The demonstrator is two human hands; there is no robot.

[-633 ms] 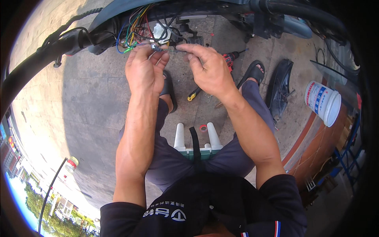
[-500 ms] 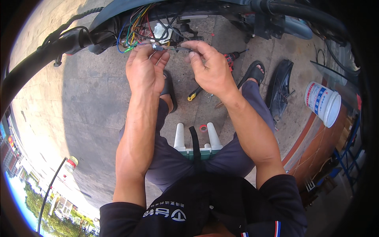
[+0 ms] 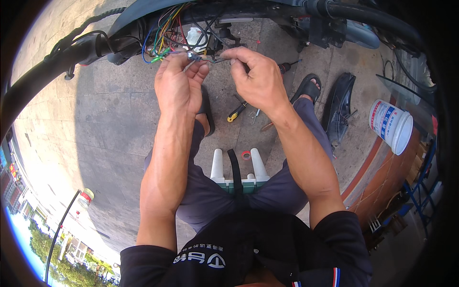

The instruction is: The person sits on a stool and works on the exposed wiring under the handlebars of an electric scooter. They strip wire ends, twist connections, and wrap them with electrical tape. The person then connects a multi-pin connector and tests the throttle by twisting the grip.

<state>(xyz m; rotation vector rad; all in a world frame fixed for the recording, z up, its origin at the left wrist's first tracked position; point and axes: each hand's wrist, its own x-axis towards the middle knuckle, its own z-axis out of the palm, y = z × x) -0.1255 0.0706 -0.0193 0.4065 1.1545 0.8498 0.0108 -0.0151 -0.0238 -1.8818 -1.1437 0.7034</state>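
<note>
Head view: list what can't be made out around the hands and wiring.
All in the head view:
Small bluish piece: too small to identify, partly covered by the left hand.
Thin wire: its far end is hidden at the right hand.
Coloured wires: their upper ends are lost against the dark frame.
Drill: its rear is behind the right hand.
Dark frame: cut off by the top edge.
</note>
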